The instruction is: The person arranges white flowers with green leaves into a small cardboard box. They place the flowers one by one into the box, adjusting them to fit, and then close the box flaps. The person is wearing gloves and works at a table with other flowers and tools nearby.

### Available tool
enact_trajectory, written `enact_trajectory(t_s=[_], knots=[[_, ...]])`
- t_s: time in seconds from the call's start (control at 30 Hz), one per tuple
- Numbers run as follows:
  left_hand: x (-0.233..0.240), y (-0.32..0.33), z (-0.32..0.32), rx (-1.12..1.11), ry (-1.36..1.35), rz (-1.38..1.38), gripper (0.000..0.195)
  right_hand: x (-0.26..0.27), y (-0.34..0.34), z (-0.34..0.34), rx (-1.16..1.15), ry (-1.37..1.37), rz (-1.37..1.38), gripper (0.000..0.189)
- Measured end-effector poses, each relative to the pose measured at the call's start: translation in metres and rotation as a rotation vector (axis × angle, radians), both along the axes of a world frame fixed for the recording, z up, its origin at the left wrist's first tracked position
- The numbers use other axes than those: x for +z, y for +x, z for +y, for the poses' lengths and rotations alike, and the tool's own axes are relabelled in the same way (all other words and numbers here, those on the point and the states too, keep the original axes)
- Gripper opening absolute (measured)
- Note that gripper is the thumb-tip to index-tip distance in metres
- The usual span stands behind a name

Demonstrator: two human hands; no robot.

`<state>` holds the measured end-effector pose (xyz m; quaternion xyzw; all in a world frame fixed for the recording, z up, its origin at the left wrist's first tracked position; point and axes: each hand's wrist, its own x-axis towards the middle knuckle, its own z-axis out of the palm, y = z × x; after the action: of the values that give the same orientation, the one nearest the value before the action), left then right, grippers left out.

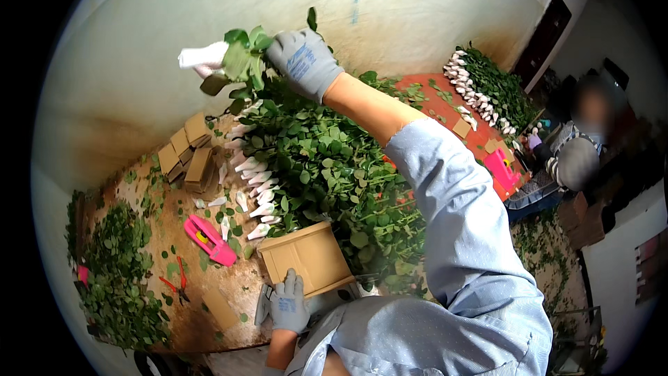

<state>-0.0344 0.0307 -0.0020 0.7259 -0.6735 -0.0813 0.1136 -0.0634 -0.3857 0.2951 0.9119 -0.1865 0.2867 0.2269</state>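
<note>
My right hand [305, 62], in a grey glove, is raised high in front of the wall. It grips leafy rose stems [241, 60], whose flower heads [206, 56] in white sleeves point left. Lower down, my gloved left hand [288, 303] lies over the near edge of a folded cardboard wrapper [308, 256], fingers on its inner face; the thumb's grip is unclear. Beneath the wrapper is a grey metal stand [263, 303], partly hidden. Beyond it lies a broad pile of roses [329, 167], with sleeved buds [258, 188] lined up along its left side.
On the wooden table [203, 347] are a pink tape dispenser [210, 240], red-handled pruning shears [180, 282], stacked cardboard pieces [190, 151] and loose buds. Cut foliage [117, 277] heaps at left. At right, a person [576, 156] sits by a red table [438, 96] bearing more roses [485, 83].
</note>
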Motion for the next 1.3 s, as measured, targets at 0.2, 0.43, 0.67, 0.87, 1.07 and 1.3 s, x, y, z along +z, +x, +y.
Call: enact_trajectory(t_s=[0.2, 0.43, 0.67, 0.87, 1.07, 1.3], knots=[[0.004, -0.002, -0.004, 0.016, -0.005, -0.006, 0.062, -0.106, 0.010, -0.028, 0.197, -0.130, 0.534, 0.025], [0.005, -0.003, -0.003, 0.037, 0.032, 0.043, 0.059, -0.171, 0.008, -0.036, -0.063, 0.020, 0.738, 0.027], [-0.009, 0.001, -0.005, 0.013, 0.059, -0.010, 0.058, -0.159, 0.003, -0.049, -0.168, 0.109, 0.451, 0.029], [-0.006, 0.004, -0.003, -0.004, 0.082, -0.016, 0.064, -0.066, -0.005, -0.022, -0.135, -0.120, 0.153, 0.028], [0.000, 0.004, -0.002, -0.020, 0.019, -0.022, 0.063, -0.032, -0.029, 0.014, -0.078, -0.332, 0.182, 0.025], [0.002, -0.003, 0.000, 0.076, 0.057, 0.005, 0.057, -0.068, -0.061, 0.063, -0.098, -0.288, 0.442, 0.020]])
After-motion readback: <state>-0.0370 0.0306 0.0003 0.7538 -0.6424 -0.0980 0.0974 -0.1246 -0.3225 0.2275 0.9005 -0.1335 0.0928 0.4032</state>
